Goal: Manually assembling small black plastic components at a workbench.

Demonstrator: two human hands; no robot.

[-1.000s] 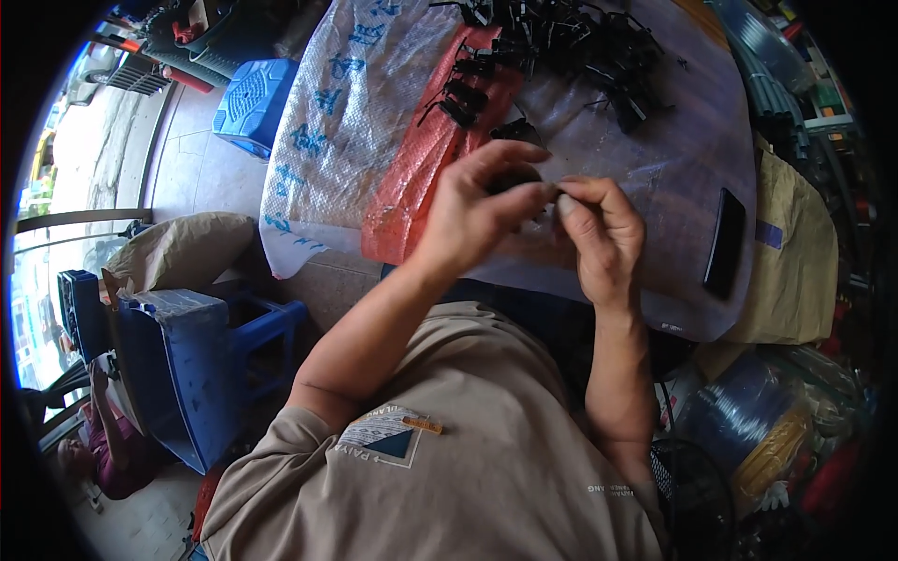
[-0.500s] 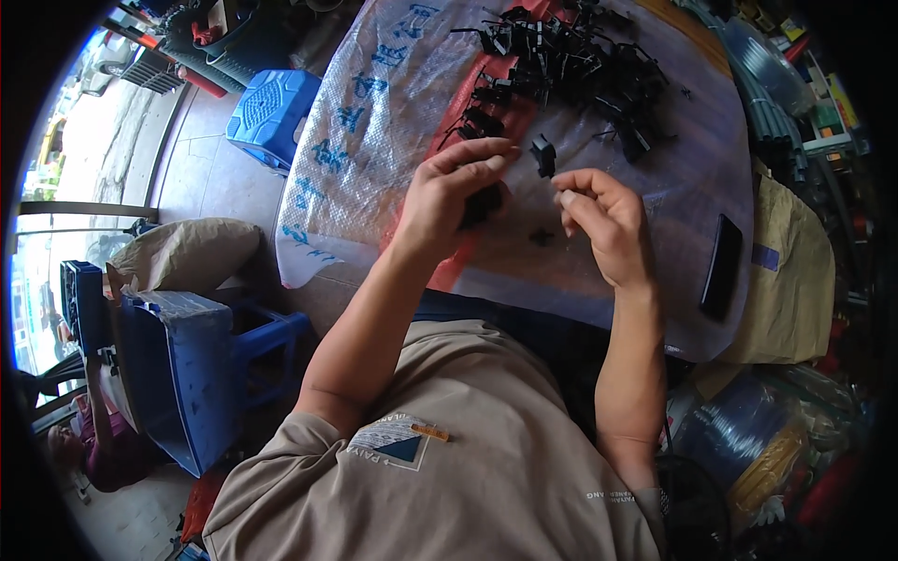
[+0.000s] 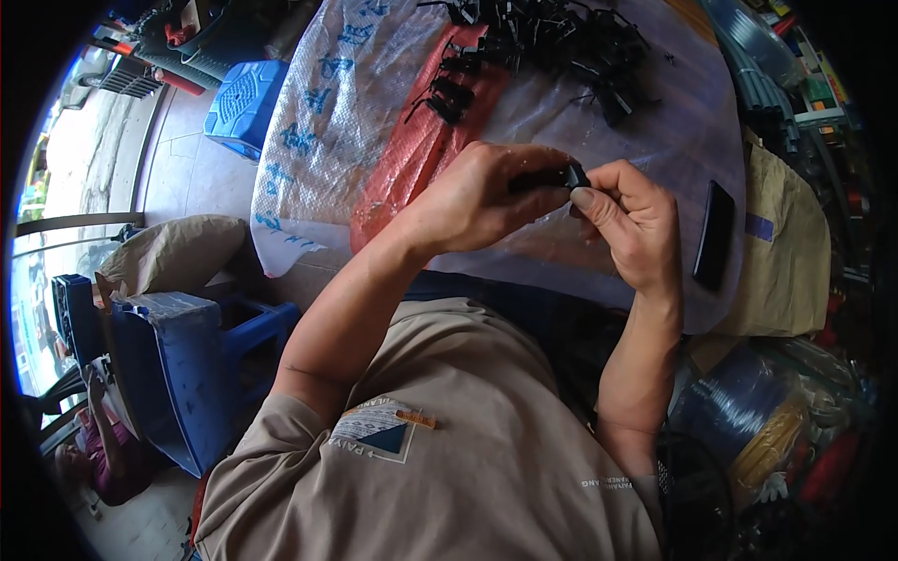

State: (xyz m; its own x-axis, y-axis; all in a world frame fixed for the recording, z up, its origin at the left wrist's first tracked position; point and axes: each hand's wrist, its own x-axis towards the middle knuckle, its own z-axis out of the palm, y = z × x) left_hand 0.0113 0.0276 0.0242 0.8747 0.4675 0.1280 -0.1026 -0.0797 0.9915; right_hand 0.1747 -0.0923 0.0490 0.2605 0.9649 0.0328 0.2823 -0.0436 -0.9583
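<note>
My left hand [image 3: 491,196] is closed around a dark piece mostly hidden by its fingers. A small black plastic part [image 3: 575,176] shows at its fingertips. My right hand [image 3: 631,220] meets it there, thumb and forefinger pinched at that part. Both hands are raised over the near half of the table. Beyond them lies a heap of black plastic parts [image 3: 585,56] with thin arms or wires. Several similar black parts [image 3: 449,98] sit left of the heap, on a red band of the sheet.
A translucent woven plastic sheet [image 3: 309,103] covers the table. At its right edge lies a flat black phone-like object [image 3: 715,236]. Blue stools [image 3: 245,107] and a blue bin [image 3: 178,374] stand left. Sacks and wrapped rolls [image 3: 748,411] crowd the right. Another person [image 3: 112,449] is at lower left.
My hands have come together, the left moving right and turning over. The small black part seen between them now sits at their fingertips. The view has shifted slightly.
</note>
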